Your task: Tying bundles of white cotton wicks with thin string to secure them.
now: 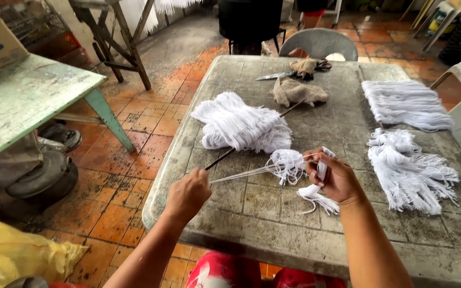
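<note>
My right hand (334, 177) grips a small bundle of white yarn (316, 193) over the grey table (273, 213), with loose ends hanging below the fist. My left hand (188, 194) is closed on taut white strands (241, 173) that stretch from it to a tufted knot (288, 164) next to the right hand. A large heap of white yarn (238, 125) lies just beyond, and a thin dark rod (225, 156) runs under it.
Two more piles of white yarn (406, 104) (412, 170) lie at the table's right side. A brown cloth (297, 92) and scissors (281, 75) sit at the far end. A pale green table (22, 101) stands left, a yellow sack (17, 256) at lower left.
</note>
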